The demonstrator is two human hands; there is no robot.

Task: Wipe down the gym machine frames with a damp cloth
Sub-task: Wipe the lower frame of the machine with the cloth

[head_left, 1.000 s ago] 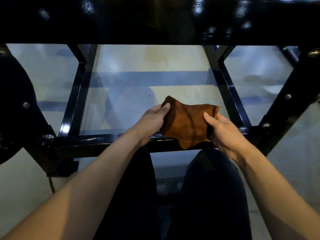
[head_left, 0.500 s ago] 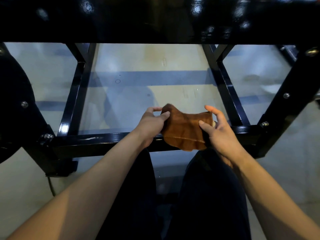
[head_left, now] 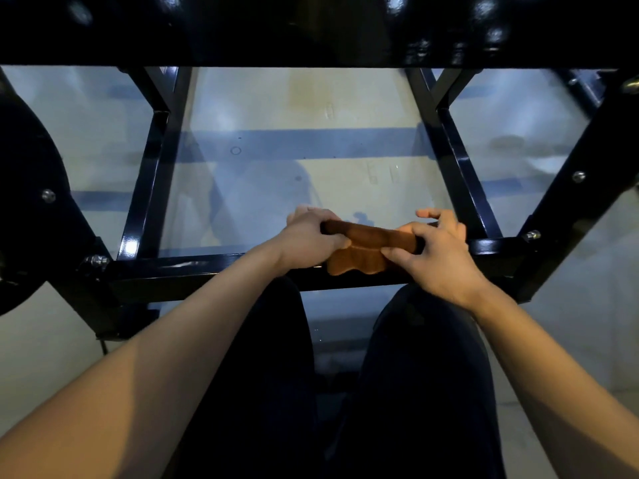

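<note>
1. Cloth [head_left: 366, 245] is brown, folded into a narrow band, and lies over the low black crossbar [head_left: 207, 267] of the machine frame, one edge hanging down its near face.
2. Left hand [head_left: 307, 236] grips one end; right hand [head_left: 432, 257] pinches the other with thumb and fingers.
3. Step in hand looks like preparation: the cloth is placed for wiping.
4. Next move calls for pressing down and sliding along the bar; dampness can't be judged in this dim light.

Single head-worn wide-angle view, looking forward and steeply down through the black machine frame [head_left: 221, 271] at the floor [head_left: 311, 108]; close, with forearms and dark-trousered legs [head_left: 425, 375] filling the lower half.
</note>
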